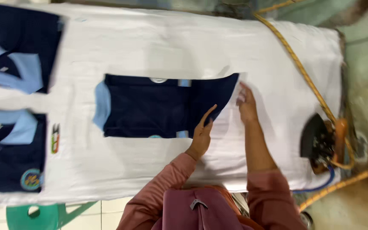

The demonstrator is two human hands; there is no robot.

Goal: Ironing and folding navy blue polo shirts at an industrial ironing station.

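Note:
A navy polo shirt (158, 106) with a light blue collar lies folded flat on the white padded table (150, 47). My left hand (203, 132) rests on the shirt's near right corner, fingers spread and pressing the cloth. My right hand (247, 102) pinches the shirt's far right edge, where the navy cloth comes to a point. Both my arms wear pink sleeves.
Two more folded navy polos lie at the table's left end, one (20, 47) at the back and one (11, 149) at the front. A clothes iron (318, 140) stands at the right end, with a yellow braided cord (297, 64) across the cloth. A green stool (43, 213) shows below.

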